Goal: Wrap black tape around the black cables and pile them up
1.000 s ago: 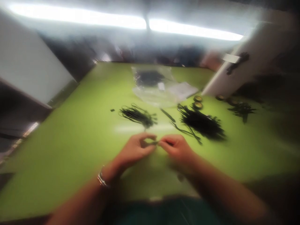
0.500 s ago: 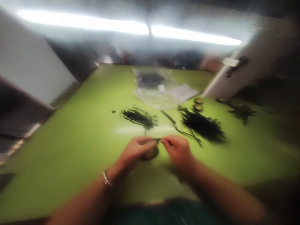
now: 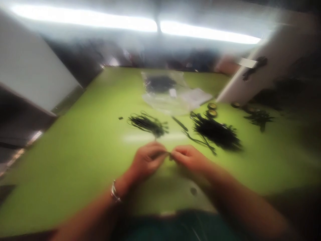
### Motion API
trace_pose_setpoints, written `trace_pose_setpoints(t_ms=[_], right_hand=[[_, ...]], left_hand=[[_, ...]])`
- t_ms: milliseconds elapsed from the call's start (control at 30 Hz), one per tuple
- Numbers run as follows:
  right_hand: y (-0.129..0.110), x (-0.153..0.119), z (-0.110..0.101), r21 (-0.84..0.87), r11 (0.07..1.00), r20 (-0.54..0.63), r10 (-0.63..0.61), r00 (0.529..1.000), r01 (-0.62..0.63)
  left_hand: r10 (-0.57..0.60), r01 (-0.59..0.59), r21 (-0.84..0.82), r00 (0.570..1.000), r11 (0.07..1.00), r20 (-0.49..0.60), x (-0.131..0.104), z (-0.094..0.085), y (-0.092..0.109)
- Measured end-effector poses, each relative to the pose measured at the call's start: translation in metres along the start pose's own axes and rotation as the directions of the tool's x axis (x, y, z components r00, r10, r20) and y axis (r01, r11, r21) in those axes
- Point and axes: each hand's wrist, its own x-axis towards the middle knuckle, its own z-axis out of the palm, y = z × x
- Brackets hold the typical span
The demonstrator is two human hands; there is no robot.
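Observation:
Near the front middle of the green table (image 3: 100, 150), my left hand (image 3: 149, 159) and my right hand (image 3: 189, 157) nearly meet at the fingertips. Both pinch a small dark piece (image 3: 170, 156), too blurred to name. A silvery bracelet (image 3: 114, 192) circles my left wrist. Just beyond my left hand lies a small bundle of black cords (image 3: 147, 124). A larger black cord bundle (image 3: 217, 132) is beyond my right hand, with a loose black cord (image 3: 200, 143) and a dark slim tool (image 3: 180, 123) beside it.
Farther back lie a clear plastic bag (image 3: 163, 87) with dark contents and a white packet (image 3: 197, 97). Two round rolls (image 3: 212, 113) sit behind the large bundle. More black pieces (image 3: 260, 118) lie at right, near a pale post (image 3: 250, 77). A small black square (image 3: 120, 118) is at left.
My fingers have shifted around the small dark piece. The round dark thing that was under my left hand no longer shows there; a small dark round spot shows nearer the front edge.

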Motion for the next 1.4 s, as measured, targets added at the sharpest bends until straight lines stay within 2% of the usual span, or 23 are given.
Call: trace_pose_setpoints(t_ms=[100,167,233,267,333,367,433,533,633,700,800,900,967,1033,1133,1267,1333,1400], right_hand=[[0.0,-0.001,0.001,0.018,1.0,-0.047,-0.023,0.999,0.024],[0.003,0.0,0.005,-0.069,0.986,-0.155,-0.162,0.975,0.153],[0.008,0.001,0.009,-0.265,0.907,-0.251,-0.392,0.885,0.326],[0.011,0.001,0.011,-0.388,0.834,-0.262,-0.508,0.82,0.393],[0.015,0.001,0.012,-0.608,0.654,-0.215,-0.681,0.7,0.451],[0.016,0.001,0.012,-0.688,0.572,-0.177,-0.729,0.661,0.447],[0.018,0.001,0.012,-0.784,0.462,-0.128,-0.774,0.62,0.415],[0.02,0.001,0.014,-0.837,0.403,-0.12,-0.796,0.594,0.371],[0.021,0.001,0.018,-0.832,0.445,-0.168,-0.77,0.616,0.33],[0.022,0.002,0.022,-0.801,0.513,-0.2,-0.713,0.672,0.307],[0.024,0.001,0.025,-0.742,0.6,-0.169,-0.6,0.782,0.3],[0.022,-0.001,0.022,-0.732,0.62,-0.099,-0.507,0.856,0.283],[0.018,-0.001,0.017,-0.691,0.667,-0.069,-0.444,0.893,0.278],[0.013,-0.001,0.012,-0.572,0.771,-0.046,-0.372,0.927,0.281],[0.008,-0.001,0.01,-0.324,0.914,-0.054,-0.275,0.96,0.244],[0.005,-0.001,0.02,-0.054,0.987,-0.177,-0.162,0.971,0.154],[0.006,0.0,0.025,-0.015,0.989,-0.245,-0.145,0.959,0.146],[0.007,0.0,0.026,-0.069,0.982,-0.298,-0.187,0.936,0.174]], left_hand=[[-0.164,0.175,-0.112,0.981,0.978,0.103,0.003,-0.003,0.005],[-0.328,0.362,-0.215,0.928,0.907,0.18,0.004,-0.005,0.008],[-0.445,0.513,-0.331,0.856,0.792,0.263,0.003,-0.005,0.008],[-0.471,0.558,-0.385,0.829,0.735,0.302,0.003,-0.005,0.007],[-0.482,0.597,-0.469,0.802,0.651,0.352,0.002,-0.004,0.005],[-0.484,0.598,-0.492,0.801,0.632,0.353,0.001,-0.004,0.005],[-0.491,0.575,-0.502,0.816,0.646,0.304,0.001,-0.002,0.004],[-0.457,0.481,-0.432,0.874,0.763,0.167,0.0,0.0,0.005],[-0.3,0.291,-0.229,0.954,0.929,-0.004,0.0,0.002,0.006],[-0.145,0.141,-0.047,0.986,0.989,-0.078,0.0,0.003,0.006],[-0.001,0.008,0.126,0.998,0.992,-0.056,-0.002,0.005,0.002],[0.009,-0.008,0.177,1.0,0.984,-0.004,-0.004,0.006,-0.003],[-0.017,0.011,0.153,0.999,0.988,0.038,-0.003,0.005,-0.004],[-0.066,0.058,0.1,0.995,0.993,0.079,-0.001,0.003,-0.003],[-0.217,0.217,0.02,0.969,0.976,0.116,0.002,-0.001,0.001],[-0.416,0.449,-0.142,0.884,0.882,0.216,0.004,-0.004,0.007],[-0.49,0.549,-0.226,0.829,0.805,0.269,0.004,-0.003,0.01],[-0.527,0.611,-0.293,0.787,0.735,0.321,0.004,-0.003,0.012]])
